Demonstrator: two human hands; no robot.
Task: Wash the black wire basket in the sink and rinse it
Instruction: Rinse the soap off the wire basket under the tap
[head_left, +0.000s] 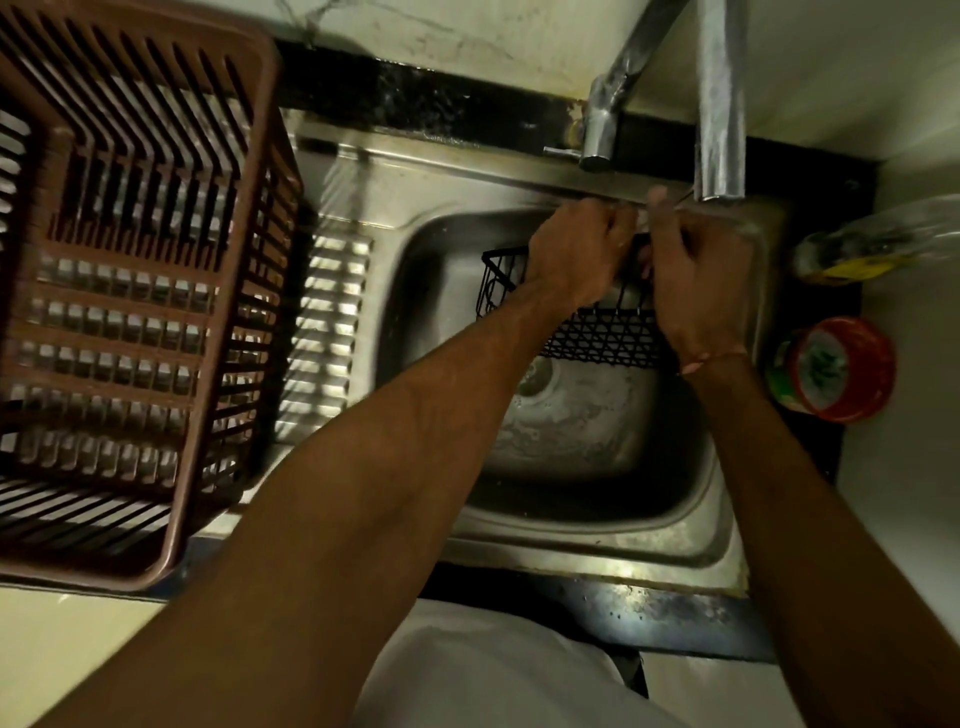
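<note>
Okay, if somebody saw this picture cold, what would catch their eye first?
Probably the two bare forearms reaching up the middle to the steel sink, where the left hand and right hand both grip the black wire basket near the tap. Next, the big brown slatted plastic crate filling the left side on the drainboard. A red-lidded jar stands out right of the sink.

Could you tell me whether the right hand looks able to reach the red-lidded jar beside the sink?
Probably yes: the jar stands in the open just right of the right hand, but that hand grips the basket and must let go first.
</note>
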